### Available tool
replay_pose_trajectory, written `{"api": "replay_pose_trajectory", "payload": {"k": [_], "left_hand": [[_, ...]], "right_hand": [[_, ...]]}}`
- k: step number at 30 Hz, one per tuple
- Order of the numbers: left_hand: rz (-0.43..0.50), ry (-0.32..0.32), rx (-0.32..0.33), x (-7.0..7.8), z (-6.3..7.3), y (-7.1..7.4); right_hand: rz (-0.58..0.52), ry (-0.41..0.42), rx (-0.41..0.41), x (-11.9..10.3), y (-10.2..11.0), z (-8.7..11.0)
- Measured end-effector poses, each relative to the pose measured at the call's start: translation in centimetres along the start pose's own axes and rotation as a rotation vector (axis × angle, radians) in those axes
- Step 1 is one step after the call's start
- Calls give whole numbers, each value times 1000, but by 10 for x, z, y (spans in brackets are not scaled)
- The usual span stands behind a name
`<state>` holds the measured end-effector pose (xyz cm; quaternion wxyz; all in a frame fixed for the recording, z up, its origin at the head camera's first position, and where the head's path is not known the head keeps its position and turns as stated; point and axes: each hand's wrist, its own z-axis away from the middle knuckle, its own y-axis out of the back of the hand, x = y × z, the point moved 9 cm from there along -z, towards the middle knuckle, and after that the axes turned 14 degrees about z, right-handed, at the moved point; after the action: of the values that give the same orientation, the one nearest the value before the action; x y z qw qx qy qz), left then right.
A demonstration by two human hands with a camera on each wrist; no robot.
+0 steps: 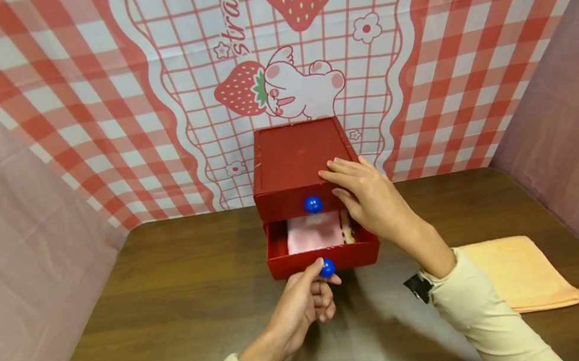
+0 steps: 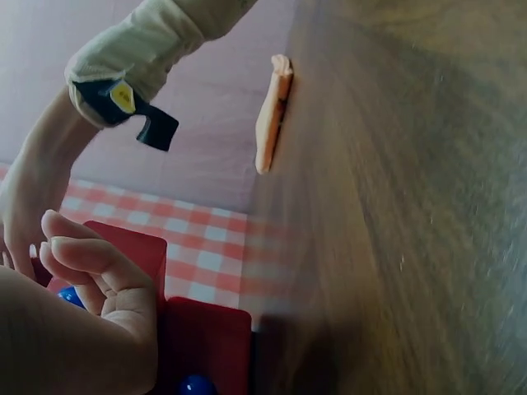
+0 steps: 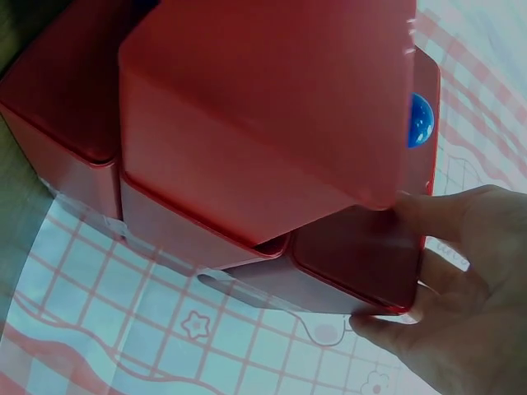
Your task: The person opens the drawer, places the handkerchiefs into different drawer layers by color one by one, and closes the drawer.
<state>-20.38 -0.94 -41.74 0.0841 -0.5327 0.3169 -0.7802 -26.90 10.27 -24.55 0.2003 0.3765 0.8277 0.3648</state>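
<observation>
A red drawer unit [image 1: 297,156] stands against the back cloth. One drawer [image 1: 299,264] below the top one is pulled out, and inside lie a flat pale pink item [image 1: 314,234] and a narrow cream piece [image 1: 347,227] of unclear kind. My left hand [image 1: 301,307] pinches this drawer's blue knob [image 1: 327,268] between thumb and finger. On the unit's top right front edge rests my right hand [image 1: 377,197], fingers extended over the top. The top drawer's blue knob [image 1: 312,204] is beside it. In the right wrist view the right hand [image 3: 469,288] touches the unit's upper end.
A folded yellow-orange cloth [image 1: 520,273] lies on the wooden table [image 1: 186,311] to the right. Behind the unit hangs a red checked strawberry cloth [image 1: 194,96]. Pink cloth walls [image 1: 24,252] enclose both sides. Another blue knob [image 2: 198,385] shows low in the left wrist view.
</observation>
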Motion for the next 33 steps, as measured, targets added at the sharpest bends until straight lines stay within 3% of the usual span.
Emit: {"api": "replay_pose_trajectory", "payload": {"k": [13, 24, 33], "left_hand": [[-15, -35, 33, 12, -28, 10], [-87, -51, 37, 24, -52, 14], [-89, -53, 57, 28, -59, 19]], "right_hand": [[0, -11, -3, 1, 0, -1], [5, -13, 14, 2, 2, 1], [-34, -42, 39, 2, -1, 1]]}}
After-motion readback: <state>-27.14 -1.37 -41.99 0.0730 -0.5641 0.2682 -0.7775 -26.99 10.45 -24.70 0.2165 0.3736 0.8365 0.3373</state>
